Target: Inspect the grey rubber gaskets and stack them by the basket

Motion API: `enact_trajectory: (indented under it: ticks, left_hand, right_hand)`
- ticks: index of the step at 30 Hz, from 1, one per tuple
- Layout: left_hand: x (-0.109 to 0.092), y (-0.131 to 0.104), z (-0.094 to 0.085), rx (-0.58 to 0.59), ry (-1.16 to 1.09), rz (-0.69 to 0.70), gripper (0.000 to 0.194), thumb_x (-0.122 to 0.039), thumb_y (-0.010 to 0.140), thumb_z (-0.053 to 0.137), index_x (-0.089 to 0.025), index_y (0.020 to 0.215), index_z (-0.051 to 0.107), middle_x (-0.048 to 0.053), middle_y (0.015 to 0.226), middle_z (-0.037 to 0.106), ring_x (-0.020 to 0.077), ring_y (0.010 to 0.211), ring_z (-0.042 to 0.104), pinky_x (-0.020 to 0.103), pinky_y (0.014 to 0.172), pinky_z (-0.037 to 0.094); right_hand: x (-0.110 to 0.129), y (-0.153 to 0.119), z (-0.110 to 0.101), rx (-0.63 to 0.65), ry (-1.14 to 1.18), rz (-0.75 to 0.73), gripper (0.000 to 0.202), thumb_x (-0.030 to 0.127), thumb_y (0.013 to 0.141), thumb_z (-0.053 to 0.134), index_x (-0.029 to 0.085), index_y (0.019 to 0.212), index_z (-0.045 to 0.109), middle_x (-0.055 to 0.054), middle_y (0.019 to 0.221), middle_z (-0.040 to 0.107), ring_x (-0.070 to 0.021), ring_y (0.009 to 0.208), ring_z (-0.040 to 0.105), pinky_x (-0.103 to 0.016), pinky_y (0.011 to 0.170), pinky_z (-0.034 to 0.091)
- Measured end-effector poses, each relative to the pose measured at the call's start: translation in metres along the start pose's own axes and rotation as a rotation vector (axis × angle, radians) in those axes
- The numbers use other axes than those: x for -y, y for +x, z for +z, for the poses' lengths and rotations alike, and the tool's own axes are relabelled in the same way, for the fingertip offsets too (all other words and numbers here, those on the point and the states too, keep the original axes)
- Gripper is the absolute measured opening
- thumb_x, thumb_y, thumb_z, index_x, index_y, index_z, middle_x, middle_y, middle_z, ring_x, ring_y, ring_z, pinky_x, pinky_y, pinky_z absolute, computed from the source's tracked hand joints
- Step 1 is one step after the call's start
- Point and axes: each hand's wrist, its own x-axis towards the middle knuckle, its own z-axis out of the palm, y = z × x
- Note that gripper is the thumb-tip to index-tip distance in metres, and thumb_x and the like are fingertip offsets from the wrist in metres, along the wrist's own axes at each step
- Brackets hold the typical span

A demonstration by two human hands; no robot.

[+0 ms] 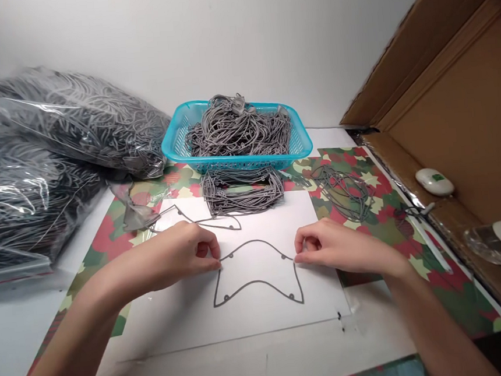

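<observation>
A thin grey rubber gasket (258, 281), curved along its top and bottom with small round tabs, is spread over a white sheet (175, 329). My left hand (190, 249) pinches its upper left corner between thumb and forefinger. At the upper right corner, my right hand (325, 243) has the same kind of pinch. Beyond my left hand lies another loose gasket (232, 227), partly hidden by that hand. A neat stack of grey gaskets (245, 203) rests at the sheet's far edge.
Behind the stack stands a blue basket (172, 151) heaped with grey gaskets. Plastic bags full of them (82, 121) fill the left side. A tangled bunch (342, 191) lies on the right of the patterned cover. Cardboard (455, 76) borders the right, with a white computer mouse (434, 182) there.
</observation>
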Motion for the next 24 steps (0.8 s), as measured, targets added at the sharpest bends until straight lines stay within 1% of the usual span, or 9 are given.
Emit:
enact_trajectory:
  ticks: [4, 9, 12, 16, 24]
  left_hand:
    - [-0.005, 0.003, 0.004, -0.004, 0.007, 0.005, 0.017, -0.033, 0.074, 0.058, -0.025, 0.069, 0.072, -0.002, 0.062, 0.065, 0.0134, 0.055, 0.052, 0.024, 0.048, 0.032]
    - [-0.005, 0.003, 0.005, -0.017, 0.023, 0.028, 0.016, -0.032, 0.074, 0.058, -0.025, 0.071, 0.072, -0.002, 0.063, 0.065, 0.0136, 0.057, 0.054, 0.024, 0.05, 0.034]
    - [-0.007, 0.003, 0.005, -0.036, 0.016, 0.045, 0.018, -0.033, 0.076, 0.057, -0.026, 0.072, 0.073, -0.003, 0.061, 0.064, 0.0134, 0.056, 0.053, 0.023, 0.051, 0.034]
    - [-0.01, 0.004, 0.006, -0.059, 0.005, 0.05, 0.017, -0.031, 0.075, 0.057, -0.024, 0.068, 0.071, -0.002, 0.058, 0.061, 0.0132, 0.054, 0.05, 0.024, 0.049, 0.033]
    - [-0.014, 0.002, 0.006, -0.034, 0.05, 0.026, 0.02, -0.031, 0.076, 0.052, -0.023, 0.063, 0.065, -0.002, 0.057, 0.057, 0.0135, 0.055, 0.047, 0.025, 0.05, 0.032]
  right_hand:
    - [0.002, 0.003, 0.005, -0.019, -0.047, -0.008, 0.014, 0.03, 0.082, 0.063, 0.019, 0.075, 0.065, 0.004, 0.061, 0.055, -0.0098, 0.058, 0.048, -0.022, 0.051, 0.03]
    - [0.002, 0.003, 0.006, -0.042, -0.064, -0.015, 0.014, 0.029, 0.083, 0.063, 0.019, 0.074, 0.065, 0.003, 0.062, 0.056, -0.0099, 0.058, 0.049, -0.022, 0.051, 0.03]
    - [0.002, 0.003, 0.006, -0.053, -0.064, -0.02, 0.015, 0.03, 0.084, 0.062, 0.019, 0.074, 0.065, 0.003, 0.063, 0.057, -0.0101, 0.059, 0.049, -0.023, 0.051, 0.029]
    - [0.004, 0.003, 0.007, -0.065, -0.063, -0.022, 0.015, 0.029, 0.084, 0.061, 0.019, 0.074, 0.065, 0.003, 0.063, 0.058, -0.0103, 0.058, 0.049, -0.023, 0.053, 0.03]
    - [0.004, 0.004, 0.009, -0.062, -0.08, -0.033, 0.017, 0.028, 0.085, 0.059, 0.019, 0.073, 0.066, 0.003, 0.061, 0.056, -0.0098, 0.057, 0.047, -0.023, 0.053, 0.029]
